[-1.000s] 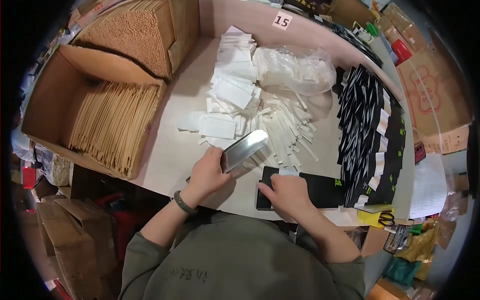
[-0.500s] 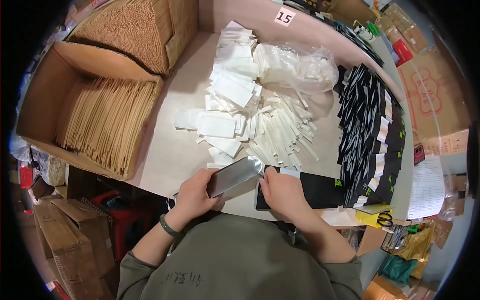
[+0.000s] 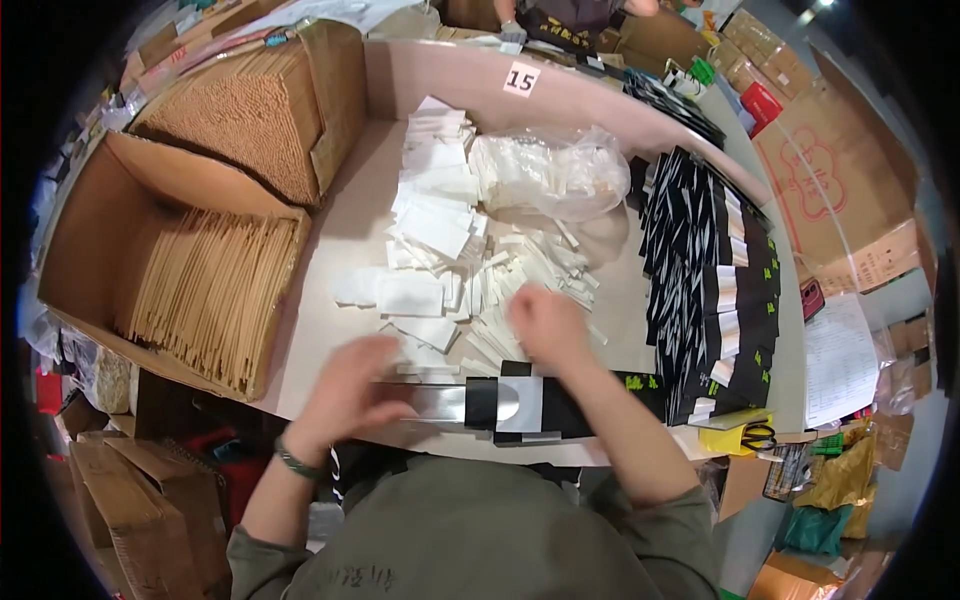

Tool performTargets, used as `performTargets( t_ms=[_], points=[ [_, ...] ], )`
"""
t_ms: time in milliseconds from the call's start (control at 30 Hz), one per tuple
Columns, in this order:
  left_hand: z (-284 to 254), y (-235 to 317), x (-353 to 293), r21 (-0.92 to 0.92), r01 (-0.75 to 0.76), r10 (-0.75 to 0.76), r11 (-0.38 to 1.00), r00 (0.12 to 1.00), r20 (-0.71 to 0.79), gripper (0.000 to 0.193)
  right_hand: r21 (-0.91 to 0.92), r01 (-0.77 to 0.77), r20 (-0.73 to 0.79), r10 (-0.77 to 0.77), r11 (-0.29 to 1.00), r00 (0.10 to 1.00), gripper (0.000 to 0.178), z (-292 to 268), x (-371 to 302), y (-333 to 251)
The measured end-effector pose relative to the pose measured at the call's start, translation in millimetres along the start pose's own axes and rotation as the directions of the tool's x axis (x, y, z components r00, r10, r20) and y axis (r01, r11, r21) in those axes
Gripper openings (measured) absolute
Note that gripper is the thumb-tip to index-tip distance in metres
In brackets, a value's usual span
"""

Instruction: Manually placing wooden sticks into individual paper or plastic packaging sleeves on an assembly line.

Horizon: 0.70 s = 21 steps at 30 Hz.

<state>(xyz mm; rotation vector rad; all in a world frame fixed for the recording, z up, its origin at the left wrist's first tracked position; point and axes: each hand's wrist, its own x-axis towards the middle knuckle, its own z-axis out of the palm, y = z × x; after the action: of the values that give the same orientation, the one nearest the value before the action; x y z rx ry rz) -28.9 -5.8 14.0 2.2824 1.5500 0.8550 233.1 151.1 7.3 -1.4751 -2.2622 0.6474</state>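
Observation:
A shiny metal trough (image 3: 437, 402) lies along the table's front edge, its rounded end at a black packaging sleeve (image 3: 590, 408) with a pale panel (image 3: 519, 405). A black band crosses the trough; I cannot tell exactly how far it goes into the sleeve. My left hand (image 3: 352, 388) hovers by the trough's left end, slightly blurred, with thumb and fingers apart. Beyond the sleeve, my right hand (image 3: 551, 328) is over loose white paper strips (image 3: 540, 262), its fingers curled closed; whatever they pinch is hidden. White folded packets (image 3: 412, 295) are heaped left of the strips.
At the left, a cardboard box (image 3: 85, 235) holds thin wooden sticks (image 3: 215, 295); more sticks fill another box (image 3: 240, 110) behind. A clear plastic bag (image 3: 555, 170) sits at the back. Many black sleeves (image 3: 690, 270) line the right. Scissors (image 3: 760, 436) rest in a yellow holder (image 3: 722, 440).
Both hands have let go of the trough and sleeve, which now lie joined on the table. My right hand has moved forward to the strips, my left slightly left. The view has tilted up.

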Motion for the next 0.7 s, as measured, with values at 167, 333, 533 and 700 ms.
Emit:
performTargets(
  t_ms=[167,333,533,700],
  points=[
    [-74.3,-104.3,-50.0,0.302,0.738,-0.62,0.604,0.673,-0.404,0.033,0.093,-0.073,-0.067,0.079,0.993,0.995,0.017,6.0,40.9,111.9],
    [-80.8,-136.6,-107.7,0.325,0.707,-0.62,0.628,0.707,-0.34,0.026,-0.198,-0.09,0.034,0.098,0.976,0.995,0.011,-19.3,24.2,63.8],
    [-81.8,-124.7,-93.6,0.245,0.77,-0.682,0.589,0.637,-0.361,0.013,-0.158,0.537,0.119,-0.524,0.829,0.844,0.008,44.1,29.8,-36.8],
    [-76.8,-123.5,-98.4,0.273,0.761,-0.495,0.589,0.606,-0.623,0.017,-0.327,0.646,0.186,-0.623,0.69,0.76,0.004,90.5,55.0,-39.0]
  ],
)
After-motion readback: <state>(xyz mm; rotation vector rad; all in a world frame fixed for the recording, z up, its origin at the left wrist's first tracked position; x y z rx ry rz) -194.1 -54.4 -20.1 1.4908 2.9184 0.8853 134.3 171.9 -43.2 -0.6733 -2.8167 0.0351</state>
